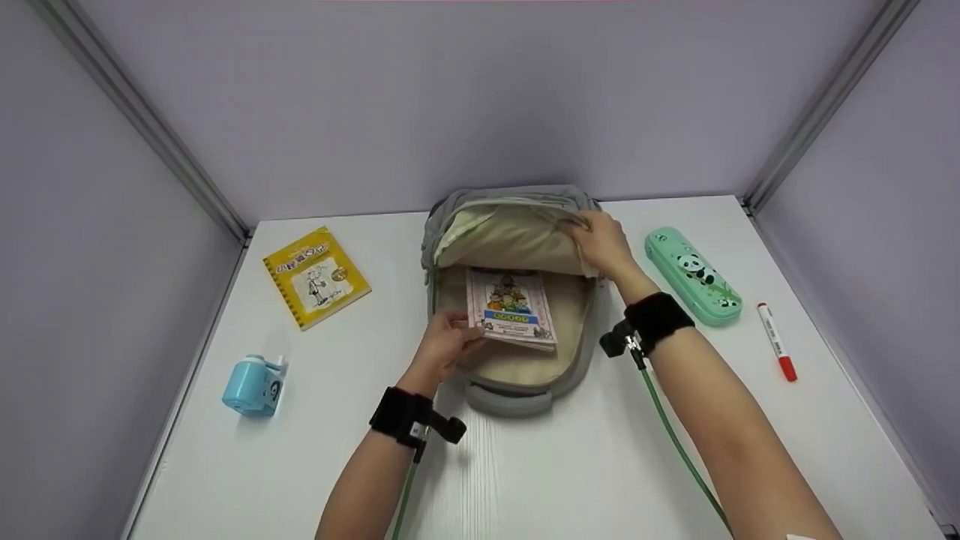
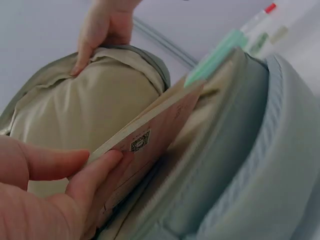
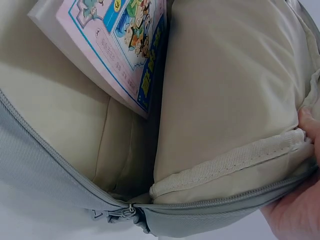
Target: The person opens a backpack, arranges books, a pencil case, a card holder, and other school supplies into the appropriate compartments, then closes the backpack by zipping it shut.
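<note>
A grey backpack [image 1: 508, 403] lies unzipped on the white table, its cream lining showing. My left hand [image 1: 448, 341] pinches the lower left corner of a pink picture book [image 1: 511, 307] between thumb and fingers. The book sits partly inside the main compartment, its far end under the raised flap [image 1: 499, 236]. In the left wrist view, the book's back cover [image 2: 150, 150] is tilted above the zipped rim. My right hand [image 1: 604, 244] grips the flap's edge at the right and holds it up; the right wrist view shows the hand [image 3: 300, 200] around that edge.
A yellow comic book [image 1: 317, 277] lies left of the backpack, with a blue pencil sharpener [image 1: 253, 385] nearer the front. To the right are a green panda pencil case [image 1: 694, 276] and a red-capped marker [image 1: 776, 341]. Grey panels [image 1: 495, 97] enclose the table.
</note>
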`<state>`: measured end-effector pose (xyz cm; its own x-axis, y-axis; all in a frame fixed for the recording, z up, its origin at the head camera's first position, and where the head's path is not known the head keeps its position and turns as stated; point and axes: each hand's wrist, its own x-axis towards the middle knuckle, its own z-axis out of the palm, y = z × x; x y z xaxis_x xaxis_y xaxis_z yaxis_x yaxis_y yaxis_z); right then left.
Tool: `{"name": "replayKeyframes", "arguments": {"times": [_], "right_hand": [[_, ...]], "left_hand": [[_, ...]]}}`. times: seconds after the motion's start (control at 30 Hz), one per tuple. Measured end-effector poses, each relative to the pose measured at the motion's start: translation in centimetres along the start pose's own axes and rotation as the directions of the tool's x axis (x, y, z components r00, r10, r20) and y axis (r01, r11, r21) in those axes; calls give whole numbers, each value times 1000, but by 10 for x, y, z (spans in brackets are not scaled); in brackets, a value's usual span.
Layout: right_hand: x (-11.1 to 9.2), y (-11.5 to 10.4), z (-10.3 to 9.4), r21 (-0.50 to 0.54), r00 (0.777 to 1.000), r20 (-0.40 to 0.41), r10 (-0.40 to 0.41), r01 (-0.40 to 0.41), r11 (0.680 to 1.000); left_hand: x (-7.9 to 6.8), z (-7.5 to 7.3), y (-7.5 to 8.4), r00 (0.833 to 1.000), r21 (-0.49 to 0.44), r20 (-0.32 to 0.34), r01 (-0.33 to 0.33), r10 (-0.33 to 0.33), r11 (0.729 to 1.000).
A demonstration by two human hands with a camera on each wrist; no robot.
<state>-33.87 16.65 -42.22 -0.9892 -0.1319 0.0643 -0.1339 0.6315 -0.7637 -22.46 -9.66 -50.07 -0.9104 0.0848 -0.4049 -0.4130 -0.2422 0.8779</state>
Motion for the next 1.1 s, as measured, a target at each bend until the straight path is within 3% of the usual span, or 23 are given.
{"name": "replayKeyframes", "arguments": {"times": [0.17,0.27,0.43,0.57,0.7,0.8,0.93,1.1], "right_hand": [[3,1,-2,29,1000,29,9,-10,1000],[5,1,-5,48,998,49,28,-30,998],[7,-1,-8,75,996,67,59,-64,995],[8,-3,-7,84,996,68,65,-71,994],[8,-3,-6,104,994,85,64,-73,992],[6,-2,-6,125,994,93,64,-75,989],[5,-2,-6,135,994,95,56,-69,988],[4,-1,-5,114,996,85,40,-50,992]], "left_hand": [[7,1,-3,993,39,-105,-46,50,998],[14,2,-5,986,111,-140,-79,95,991],[23,7,-4,969,289,-150,-145,194,946],[31,10,-1,954,477,-138,-173,267,862],[35,10,2,961,684,-79,-142,267,715],[35,10,1,970,779,48,-186,239,598],[30,8,1,960,801,174,-266,218,535],[20,-3,13,964,796,139,-246,228,554]]}}
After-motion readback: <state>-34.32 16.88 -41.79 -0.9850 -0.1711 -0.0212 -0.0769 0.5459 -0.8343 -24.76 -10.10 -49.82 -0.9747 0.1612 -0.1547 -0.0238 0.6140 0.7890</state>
